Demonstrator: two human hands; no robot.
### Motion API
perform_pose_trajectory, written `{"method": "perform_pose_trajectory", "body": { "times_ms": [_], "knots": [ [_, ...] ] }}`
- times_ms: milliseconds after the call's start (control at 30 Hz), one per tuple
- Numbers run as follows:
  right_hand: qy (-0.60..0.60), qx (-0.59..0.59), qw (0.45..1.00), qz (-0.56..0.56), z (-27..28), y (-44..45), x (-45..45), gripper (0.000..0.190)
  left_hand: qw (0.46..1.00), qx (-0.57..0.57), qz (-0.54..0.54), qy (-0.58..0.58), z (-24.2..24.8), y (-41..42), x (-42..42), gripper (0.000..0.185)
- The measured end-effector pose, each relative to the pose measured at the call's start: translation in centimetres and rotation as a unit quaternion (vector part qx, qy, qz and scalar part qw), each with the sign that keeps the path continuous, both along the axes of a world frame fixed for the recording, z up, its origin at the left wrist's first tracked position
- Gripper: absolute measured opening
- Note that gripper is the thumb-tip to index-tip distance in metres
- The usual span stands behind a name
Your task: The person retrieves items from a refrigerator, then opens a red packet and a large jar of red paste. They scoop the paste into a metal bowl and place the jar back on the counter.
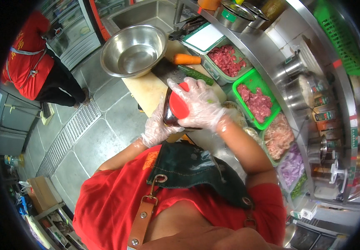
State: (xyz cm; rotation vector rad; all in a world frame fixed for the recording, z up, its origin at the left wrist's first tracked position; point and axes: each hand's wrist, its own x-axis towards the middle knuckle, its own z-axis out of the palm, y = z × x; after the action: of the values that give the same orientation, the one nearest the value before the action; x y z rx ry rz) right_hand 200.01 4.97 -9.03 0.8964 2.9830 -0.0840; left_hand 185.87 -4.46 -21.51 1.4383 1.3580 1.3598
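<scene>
My left hand (159,126), in a clear plastic glove, supports a jar (168,116) with dark contents from its side. Over its red lid (176,105), my right hand (200,104) is spread and gripping, also gloved. The jar is held in front of my apron, above the near part of a pale cutting board (139,92); my fingers hide much of its body. Just beyond my right fingers lies a cucumber (196,75), with a peeled carrot (187,59) farther back. A large steel bowl (133,51) rests at the board's far left.
Tubs of cut red meat (226,61), a green basket of meat (255,101), pale shredded meat (279,134) and sliced purple onion (292,164) line the right. A steel shelf (261,64) overhangs them. At left, a person in red (33,62) stands by a glass-door fridge (73,28).
</scene>
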Motion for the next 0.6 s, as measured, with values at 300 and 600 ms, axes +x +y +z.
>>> {"method": "perform_pose_trajectory", "body": {
  "times_ms": [300, 600],
  "knots": [
    [0.06, 0.022, 0.998, -0.019, -1.8, 0.4, 0.2, 0.106, 1.0, -0.009, 0.003, 0.012, 0.9, -0.4, 0.3, 0.115],
    [0.06, -0.012, 0.977, -0.205, -1.2, -2.0, -2.5, 0.099, 0.992, -0.089, -0.017, -0.092, -2.7, -0.6, 0.0, 0.116]
  ]
}}
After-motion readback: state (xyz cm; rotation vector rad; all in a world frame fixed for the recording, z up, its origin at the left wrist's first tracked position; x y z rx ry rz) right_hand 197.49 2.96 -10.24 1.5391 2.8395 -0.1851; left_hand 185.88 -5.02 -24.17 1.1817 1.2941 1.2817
